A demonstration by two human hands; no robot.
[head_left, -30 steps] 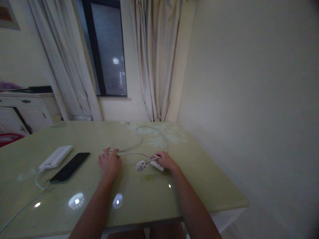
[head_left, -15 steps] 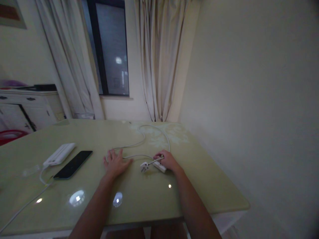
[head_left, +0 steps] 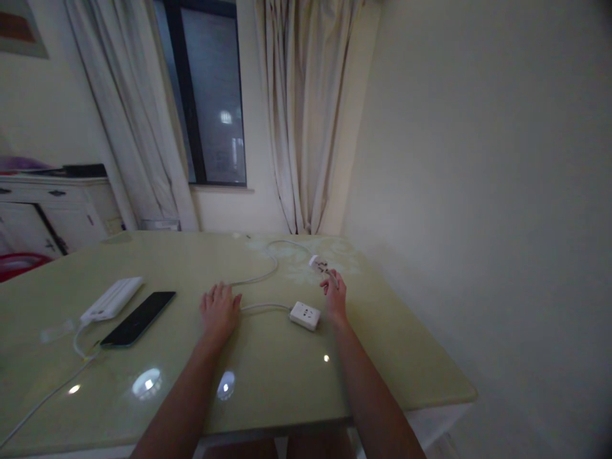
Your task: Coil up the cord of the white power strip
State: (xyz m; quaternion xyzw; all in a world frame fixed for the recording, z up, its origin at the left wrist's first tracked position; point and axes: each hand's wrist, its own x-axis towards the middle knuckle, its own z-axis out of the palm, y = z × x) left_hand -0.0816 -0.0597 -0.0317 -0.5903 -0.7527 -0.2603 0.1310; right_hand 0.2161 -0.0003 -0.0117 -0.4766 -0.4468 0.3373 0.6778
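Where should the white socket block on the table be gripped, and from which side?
Probably pinch the socket block across its long edges from above: it lies flat, face up, with its cable leaving the left end. The right hand is nearest.

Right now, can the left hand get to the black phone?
Probably yes. The left hand lies flat on the table, and the black phone lies to its left with only bare tabletop between them.

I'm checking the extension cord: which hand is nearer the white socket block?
Right. The right hand is just right of the socket block; the left hand lies farther left.
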